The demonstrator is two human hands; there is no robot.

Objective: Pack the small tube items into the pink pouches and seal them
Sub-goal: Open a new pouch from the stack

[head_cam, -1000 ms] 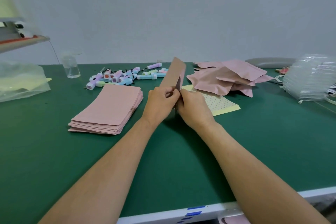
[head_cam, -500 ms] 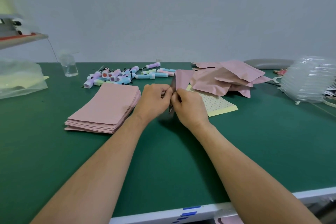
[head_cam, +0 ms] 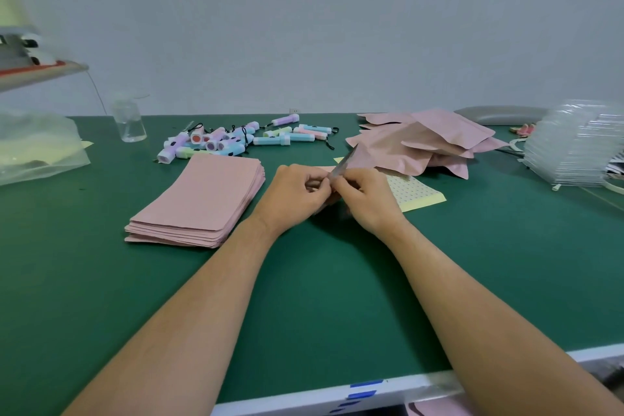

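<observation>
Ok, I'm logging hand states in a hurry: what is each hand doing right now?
Left hand: closed, pinching the pink pouch.
Right hand: closed, pinching the same pouch.

A flat pink paper pouch (head_cam: pixel 347 160) is pinched by the left hand (head_cam: pixel 297 194) and right hand (head_cam: pixel 366 197) over the green table (head_cam: pixel 320 297).

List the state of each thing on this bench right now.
left hand: pinches the held pouch.
right hand: pinches the same pouch.
held pouch: between both hands, edge-on to the camera; cannot tell whether it is sealed.
flat pouches: neatly stacked, unused.
pouch pile: bulging, heaped loosely.
tube items: loose, lying scattered, unpacked.
clear bottle: upright.
yellow sheet: flat, partly behind the right hand.
</observation>
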